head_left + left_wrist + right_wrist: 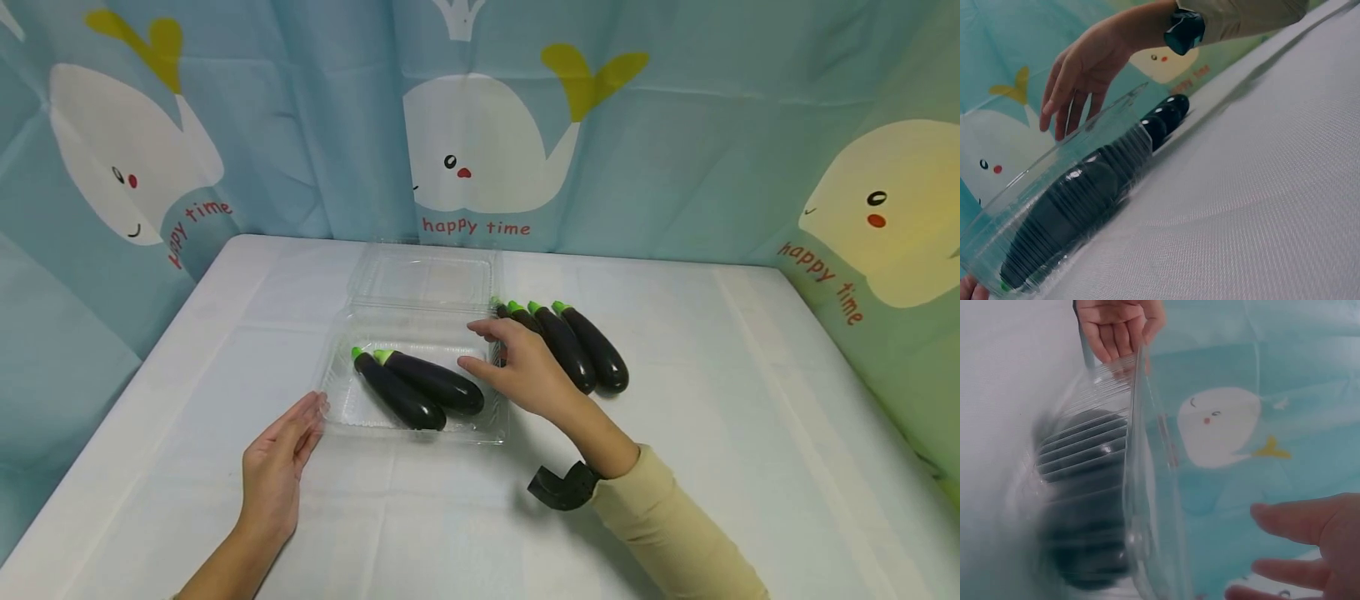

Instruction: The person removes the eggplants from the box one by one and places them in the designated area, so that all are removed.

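Note:
In the head view, a clear plastic container (pixel 341 417) sits on the table with its hinged lid (pixel 423 279) folded back. Two dark eggplants with green stem ends lie side by side inside: a left eggplant (pixel 397 392) and a right eggplant (pixel 438 383). My left hand (pixel 277 467) touches the container's left side with its fingers extended. Above the container's right edge hovers my right hand (pixel 525 367), thumb and fingers spread, holding nothing. Just past it lies a row of several more eggplants (pixel 592 346), partly hidden by that hand.
A white cloth covers the table (pixel 720 433). Behind it hangs a blue curtain (pixel 697 167) with whale prints, close to the table's back edge and along its sides. A black strap (pixel 566 487) is worn at the right wrist.

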`<act>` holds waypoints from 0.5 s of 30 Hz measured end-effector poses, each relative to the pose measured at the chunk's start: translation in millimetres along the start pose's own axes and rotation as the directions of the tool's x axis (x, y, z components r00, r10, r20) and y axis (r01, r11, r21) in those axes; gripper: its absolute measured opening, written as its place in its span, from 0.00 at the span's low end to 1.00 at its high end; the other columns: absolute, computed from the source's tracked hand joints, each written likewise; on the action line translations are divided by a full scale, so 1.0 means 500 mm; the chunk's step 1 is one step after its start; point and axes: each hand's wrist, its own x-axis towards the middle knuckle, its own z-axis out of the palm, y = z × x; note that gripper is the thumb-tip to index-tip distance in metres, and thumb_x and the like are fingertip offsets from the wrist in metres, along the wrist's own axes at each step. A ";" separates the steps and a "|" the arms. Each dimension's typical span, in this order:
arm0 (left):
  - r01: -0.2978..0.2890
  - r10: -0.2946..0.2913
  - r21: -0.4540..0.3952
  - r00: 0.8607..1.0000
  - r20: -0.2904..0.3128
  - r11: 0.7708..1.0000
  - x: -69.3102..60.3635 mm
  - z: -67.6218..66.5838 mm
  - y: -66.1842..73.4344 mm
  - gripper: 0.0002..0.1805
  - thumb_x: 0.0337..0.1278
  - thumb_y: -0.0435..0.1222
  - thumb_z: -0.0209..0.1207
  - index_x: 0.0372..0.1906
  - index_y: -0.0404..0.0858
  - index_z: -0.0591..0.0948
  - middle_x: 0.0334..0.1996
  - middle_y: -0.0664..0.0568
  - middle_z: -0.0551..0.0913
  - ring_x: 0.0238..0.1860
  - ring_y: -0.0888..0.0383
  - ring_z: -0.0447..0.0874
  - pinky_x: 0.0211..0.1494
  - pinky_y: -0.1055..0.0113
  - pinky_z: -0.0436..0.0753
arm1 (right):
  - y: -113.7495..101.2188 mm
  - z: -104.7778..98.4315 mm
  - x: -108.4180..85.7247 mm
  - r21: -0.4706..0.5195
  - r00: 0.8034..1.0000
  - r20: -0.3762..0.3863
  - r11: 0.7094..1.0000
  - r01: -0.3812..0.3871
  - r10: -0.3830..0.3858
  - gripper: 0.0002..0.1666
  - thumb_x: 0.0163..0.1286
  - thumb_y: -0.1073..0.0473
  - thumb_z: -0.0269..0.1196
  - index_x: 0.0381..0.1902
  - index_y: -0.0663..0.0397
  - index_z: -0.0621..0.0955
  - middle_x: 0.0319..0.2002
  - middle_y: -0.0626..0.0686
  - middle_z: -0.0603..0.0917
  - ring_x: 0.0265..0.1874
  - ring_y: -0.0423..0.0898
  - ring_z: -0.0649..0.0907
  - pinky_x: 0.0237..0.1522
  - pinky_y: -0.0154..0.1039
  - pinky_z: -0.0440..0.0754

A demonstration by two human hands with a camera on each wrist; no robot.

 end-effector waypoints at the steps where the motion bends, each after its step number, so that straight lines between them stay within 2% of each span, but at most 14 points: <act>1: 0.001 -0.001 -0.005 1.000 -0.001 1.000 0.000 0.000 0.000 0.22 0.65 0.33 0.51 0.58 0.22 0.68 0.48 0.53 0.81 0.52 0.61 0.77 0.54 0.70 0.73 | -0.001 0.002 0.001 -0.009 1.000 0.002 1.000 0.004 -0.004 0.27 0.60 0.54 0.66 0.54 0.60 0.76 0.51 0.55 0.77 0.49 0.48 0.76 0.47 0.44 0.79; 5: -0.003 0.003 -0.012 1.000 0.001 1.000 0.000 -0.001 -0.001 0.21 0.65 0.33 0.51 0.57 0.23 0.70 0.48 0.53 0.81 0.52 0.61 0.77 0.54 0.70 0.73 | -0.006 0.013 0.004 -0.021 0.999 0.036 0.999 0.028 -0.027 0.27 0.60 0.55 0.65 0.55 0.60 0.75 0.51 0.55 0.77 0.49 0.49 0.76 0.45 0.44 0.78; 10: -0.012 0.012 -0.013 1.000 0.010 1.000 0.002 -0.001 -0.001 0.22 0.65 0.33 0.51 0.58 0.22 0.68 0.48 0.53 0.81 0.52 0.61 0.76 0.55 0.70 0.73 | -0.010 0.030 0.005 -0.105 0.990 0.122 0.991 0.089 -0.076 0.28 0.62 0.55 0.64 0.57 0.61 0.73 0.53 0.56 0.76 0.52 0.50 0.75 0.52 0.45 0.75; 15: -0.025 0.025 -0.018 1.000 0.015 1.000 0.002 -0.002 -0.002 0.20 0.65 0.33 0.51 0.57 0.23 0.70 0.48 0.52 0.81 0.52 0.60 0.77 0.55 0.69 0.73 | -0.013 0.045 0.008 -0.176 0.984 0.161 0.978 0.111 -0.083 0.29 0.60 0.55 0.65 0.57 0.60 0.73 0.53 0.55 0.76 0.53 0.49 0.74 0.54 0.43 0.74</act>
